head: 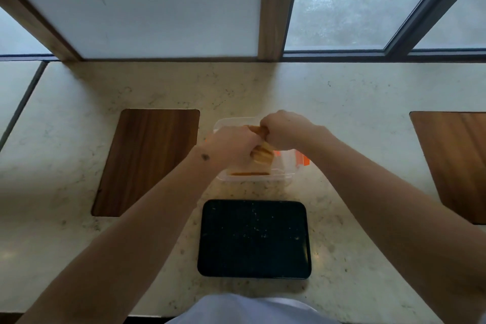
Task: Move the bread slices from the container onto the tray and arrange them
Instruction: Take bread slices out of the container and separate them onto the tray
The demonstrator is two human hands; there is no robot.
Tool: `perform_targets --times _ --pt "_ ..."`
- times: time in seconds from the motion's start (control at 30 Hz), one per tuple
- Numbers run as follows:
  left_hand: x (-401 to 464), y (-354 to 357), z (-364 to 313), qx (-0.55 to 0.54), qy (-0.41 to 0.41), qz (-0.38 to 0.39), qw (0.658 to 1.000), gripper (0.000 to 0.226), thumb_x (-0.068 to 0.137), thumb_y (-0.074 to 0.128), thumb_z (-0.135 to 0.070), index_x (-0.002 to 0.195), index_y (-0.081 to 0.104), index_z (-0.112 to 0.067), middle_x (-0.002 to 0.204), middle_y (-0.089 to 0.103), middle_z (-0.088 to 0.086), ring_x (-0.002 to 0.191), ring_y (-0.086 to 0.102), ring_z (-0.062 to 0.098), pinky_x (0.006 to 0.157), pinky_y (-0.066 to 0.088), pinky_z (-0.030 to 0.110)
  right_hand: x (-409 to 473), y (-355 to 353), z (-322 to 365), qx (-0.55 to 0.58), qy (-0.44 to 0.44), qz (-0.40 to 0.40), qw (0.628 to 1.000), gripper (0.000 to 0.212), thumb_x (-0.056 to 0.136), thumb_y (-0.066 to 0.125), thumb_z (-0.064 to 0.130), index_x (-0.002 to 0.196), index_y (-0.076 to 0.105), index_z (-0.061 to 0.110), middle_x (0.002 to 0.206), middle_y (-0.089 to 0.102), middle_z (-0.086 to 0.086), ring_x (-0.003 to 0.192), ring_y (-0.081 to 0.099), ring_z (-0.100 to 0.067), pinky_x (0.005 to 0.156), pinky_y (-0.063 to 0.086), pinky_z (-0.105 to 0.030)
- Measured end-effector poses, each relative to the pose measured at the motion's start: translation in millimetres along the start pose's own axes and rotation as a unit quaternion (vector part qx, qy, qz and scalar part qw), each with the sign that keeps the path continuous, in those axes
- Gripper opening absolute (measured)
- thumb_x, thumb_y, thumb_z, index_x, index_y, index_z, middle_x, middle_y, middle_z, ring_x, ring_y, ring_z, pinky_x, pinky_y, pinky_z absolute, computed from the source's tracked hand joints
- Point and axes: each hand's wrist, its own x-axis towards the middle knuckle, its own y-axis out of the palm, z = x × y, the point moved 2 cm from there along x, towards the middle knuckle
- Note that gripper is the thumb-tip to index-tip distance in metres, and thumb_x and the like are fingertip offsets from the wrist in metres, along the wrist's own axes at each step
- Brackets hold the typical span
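A clear plastic container [285, 166] with orange clips stands on the counter just beyond a black tray [253, 239]. Bread slices [261, 156] stand packed inside it, their tan crusts showing between my hands. My left hand [231, 146] reaches in from the left and grips the slices. My right hand [285, 130] comes in from the right, fingers curled around the top of the same slices. The tray holds only scattered crumbs. Most of the bread is hidden by my hands.
A pale stone counter [355, 118] runs under a window. A dark wooden board [147, 160] is set into it left of the container, and another wooden board [457, 163] at the right edge. My pale clothing [244, 310] shows at the near edge.
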Motion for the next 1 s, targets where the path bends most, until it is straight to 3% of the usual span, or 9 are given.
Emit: perform_targets --times 0.13,0.27,0.37,0.5,0.6,0.67,0.73,0.87,1.0 --pt "-49.0 -26.7 -2.5 -0.037 -0.031 -0.111 0.993 0.013 0.092 0.059 -0.025 0.101 0.068 -0.023 0.073 0.058 -0.013 0.064 0.058 0.005 0.06 0.05 0.023 -51.9 -19.2 -4.5 0.075 0.025 -0.088 0.993 0.013 0.097 0.052 0.022 0.092 0.064 0.02 0.075 0.062 0.001 0.065 0.06 -0.015 0.058 0.05 -0.028" --pt "-119.2 -6.8 1.2 -0.218 -0.139 -0.272 0.927 0.006 0.091 0.066 -0.029 0.089 0.065 -0.023 0.062 0.06 -0.01 0.049 0.056 0.007 0.048 0.045 0.017 -120.6 6.2 -15.8 0.298 0.041 -0.208 0.931 0.015 0.094 0.057 0.023 0.082 0.061 0.015 0.065 0.061 -0.002 0.051 0.051 -0.01 0.046 0.04 -0.021" --pt "-157.5 44.8 -0.9 -0.376 -0.256 -0.279 0.846 0.009 0.088 0.069 -0.029 0.085 0.061 -0.03 0.072 0.064 -0.006 0.062 0.062 0.009 0.055 0.05 0.019 -154.5 56.9 -12.2 0.481 0.087 -0.157 0.858 0.005 0.097 0.062 0.026 0.094 0.064 0.029 0.085 0.071 0.005 0.067 0.066 -0.001 0.055 0.049 -0.009" --pt "-192.0 129.4 -8.5 -0.564 -0.429 -0.214 0.673 0.007 0.089 0.07 -0.029 0.092 0.064 -0.03 0.098 0.067 0.002 0.096 0.063 0.023 0.085 0.052 0.043 -184.6 146.7 0.9 0.686 0.206 -0.057 0.695 0.022 0.099 0.061 0.024 0.12 0.063 0.02 0.113 0.072 -0.001 0.099 0.072 -0.015 0.08 0.061 -0.034" --pt "-218.4 172.9 -17.7 -0.592 -0.482 -0.196 0.615 0.026 0.09 0.069 -0.027 0.115 0.063 -0.023 0.111 0.065 0.003 0.104 0.061 0.026 0.094 0.05 0.048 -205.5 201.8 13.8 0.729 0.288 -0.008 0.621 0.029 0.1 0.06 0.021 0.128 0.058 0.012 0.121 0.066 -0.008 0.109 0.067 -0.026 0.085 0.06 -0.041" --pt "-228.2 188.2 -21.0 -0.587 -0.495 -0.195 0.61 0.015 0.09 0.069 -0.027 0.101 0.061 -0.029 0.105 0.065 0.002 0.1 0.062 0.025 0.088 0.051 0.043 -212.4 222.4 19.1 0.735 0.312 0.013 0.602 0.025 0.1 0.06 0.021 0.124 0.057 0.014 0.118 0.065 -0.008 0.108 0.066 -0.026 0.079 0.061 -0.037" --pt "-228.7 191.3 -24.1 -0.567 -0.489 -0.185 0.636 0.014 0.089 0.07 -0.028 0.087 0.056 -0.032 0.096 0.065 0.002 0.096 0.063 0.027 0.08 0.051 0.039 -212.8 230.1 20.1 0.707 0.302 0.042 0.639 0.018 0.1 0.061 0.026 0.117 0.06 0.019 0.112 0.067 -0.004 0.101 0.068 -0.023 0.069 0.06 -0.03" --pt "-227.4 188.7 -26.1 -0.474 -0.446 -0.185 0.736 0.018 0.09 0.068 -0.03 0.087 0.062 -0.014 0.083 0.065 0.015 0.073 0.061 0.022 0.065 0.046 0.028 -191.4 239.6 20.1 0.549 0.26 0.088 0.79 0.006 0.098 0.061 0.036 0.103 0.059 0.036 0.105 0.065 0.005 0.09 0.064 -0.012 0.072 0.058 -0.032" --pt "-229.1 185.6 -27.8 -0.423 -0.424 -0.196 0.776 0.024 0.092 0.067 -0.034 0.09 0.064 -0.01 0.081 0.065 0.013 0.074 0.062 0.024 0.067 0.05 0.032 -150.3 236.2 23.7 0.388 0.168 0.142 0.895 0.038 0.096 0.062 0.039 0.131 0.059 0.023 0.099 0.065 0.009 0.086 0.063 -0.007 0.067 0.052 -0.026"
